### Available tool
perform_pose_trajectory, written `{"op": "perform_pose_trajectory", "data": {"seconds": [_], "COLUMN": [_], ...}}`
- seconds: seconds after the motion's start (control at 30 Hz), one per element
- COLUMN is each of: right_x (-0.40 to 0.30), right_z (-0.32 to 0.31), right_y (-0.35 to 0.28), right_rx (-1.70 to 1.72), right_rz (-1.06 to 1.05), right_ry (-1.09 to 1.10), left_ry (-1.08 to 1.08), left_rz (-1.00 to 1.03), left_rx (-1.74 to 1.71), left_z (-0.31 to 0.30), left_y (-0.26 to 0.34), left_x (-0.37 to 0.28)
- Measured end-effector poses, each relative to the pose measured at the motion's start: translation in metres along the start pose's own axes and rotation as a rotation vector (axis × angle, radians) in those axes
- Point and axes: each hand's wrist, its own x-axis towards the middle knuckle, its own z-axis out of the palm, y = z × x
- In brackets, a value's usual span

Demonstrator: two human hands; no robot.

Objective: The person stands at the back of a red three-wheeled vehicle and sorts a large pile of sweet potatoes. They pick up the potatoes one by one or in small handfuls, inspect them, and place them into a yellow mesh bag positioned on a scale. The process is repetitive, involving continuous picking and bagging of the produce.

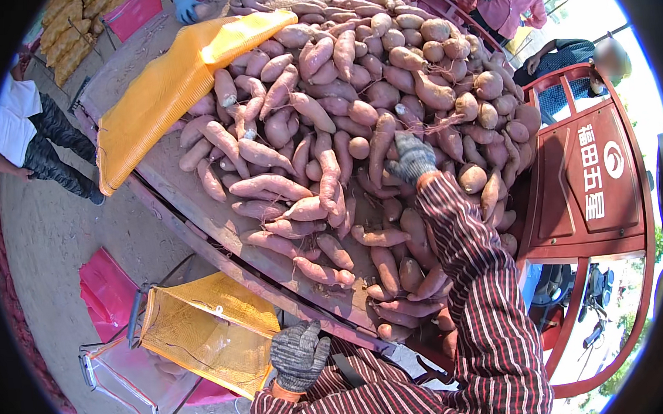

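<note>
A large heap of sweet potatoes [326, 96] covers the cargo bed [157, 164] of a red vehicle. My right hand [411, 159], in a grey knitted glove, reaches over the heap. Its fingers are beside a long sweet potato [382, 146] and seem to touch it; their grip is partly hidden. Close to my body, my left hand [299, 357] wears a matching glove, with thumb and fingers apart and nothing visible in it. Just left of that hand, a yellow mesh bag [209, 323] hangs held wide on a metal frame [134, 318].
Another yellow mesh bag [160, 98] lies over the bed's far-left edge. Pink bags [105, 289] are near the ground on the left. Filled sacks [66, 41] stand upper left. Several people are around the vehicle. The red rail panel [585, 173] bounds the bed on the right.
</note>
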Motion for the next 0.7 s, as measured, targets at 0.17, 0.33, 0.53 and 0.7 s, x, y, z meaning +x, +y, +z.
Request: {"op": "perform_pose_trajectory", "data": {"seconds": [0.17, 0.33, 0.53, 0.7], "right_x": [0.001, -0.046, -0.102, -0.132], "right_z": [0.004, -0.018, 0.011, 0.042], "right_y": [-0.011, -0.011, -0.051, -0.08], "right_rx": [-0.126, 0.219, 0.876, 1.067], "right_rz": [-0.142, -0.258, -0.307, -0.283], "right_ry": [0.101, 0.2, 0.114, -0.092], "left_ry": [0.036, 0.101, 0.005, 0.01], "left_rz": [-0.504, -0.498, -0.582, -0.38], "left_rx": [-0.676, -1.067, -1.312, -1.418], "left_z": [0.017, 0.043, 0.081, 0.095], "left_y": [0.017, 0.002, -0.023, -0.01], "left_x": [0.023, 0.067, 0.116, 0.145]}}
